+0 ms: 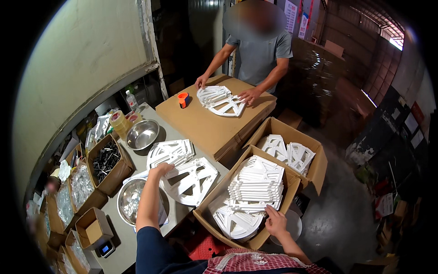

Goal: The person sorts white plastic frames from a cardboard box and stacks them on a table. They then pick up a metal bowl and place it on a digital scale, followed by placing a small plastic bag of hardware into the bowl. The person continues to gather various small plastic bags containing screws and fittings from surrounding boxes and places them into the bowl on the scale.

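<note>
My left hand (160,171) is closed at the near edge of white plastic fan-shaped panels (169,154) on the grey table, its fingertips partly hidden. Just right of it lies another white fan-shaped panel with triangular openings (190,181). My right hand (276,221) reaches over the near right side of an open carton (292,182). Its fingers are curled at the edge of a white fan-shaped panel in the stack (255,189) there. Several panels are piled flat in that carton, some turned the opposite way.
Across from me a person's hands (250,96) touch white panels on a large closed carton (178,121), beside an orange tape dispenser (183,99). A second open carton (319,160) holds more panels. Left are metal bowls (142,134), a box of black parts (107,160) and boxes of plastic bags (82,185).
</note>
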A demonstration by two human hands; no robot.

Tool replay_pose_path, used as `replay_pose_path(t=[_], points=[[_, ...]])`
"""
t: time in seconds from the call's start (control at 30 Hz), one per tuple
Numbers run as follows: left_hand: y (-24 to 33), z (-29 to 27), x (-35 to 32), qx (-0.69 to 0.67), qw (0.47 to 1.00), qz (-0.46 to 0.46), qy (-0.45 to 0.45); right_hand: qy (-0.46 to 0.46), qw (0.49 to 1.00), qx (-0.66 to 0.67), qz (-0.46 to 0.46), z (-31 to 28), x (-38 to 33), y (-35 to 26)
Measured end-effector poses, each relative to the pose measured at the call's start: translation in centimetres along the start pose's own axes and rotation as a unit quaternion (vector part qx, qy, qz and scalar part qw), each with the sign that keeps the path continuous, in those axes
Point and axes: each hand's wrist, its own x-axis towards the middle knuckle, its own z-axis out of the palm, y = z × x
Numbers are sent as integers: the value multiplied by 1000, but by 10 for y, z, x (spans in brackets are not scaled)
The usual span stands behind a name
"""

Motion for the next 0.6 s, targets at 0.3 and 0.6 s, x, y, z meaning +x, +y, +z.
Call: replay_pose_path(t=[0.3, 0.6], points=[[-8, 51, -22, 55, 986, 106, 114, 30, 999, -4, -31, 6, -3, 5], [16, 105, -50, 41, 924, 186, 330, 10, 999, -2, -31, 6, -7, 10]])
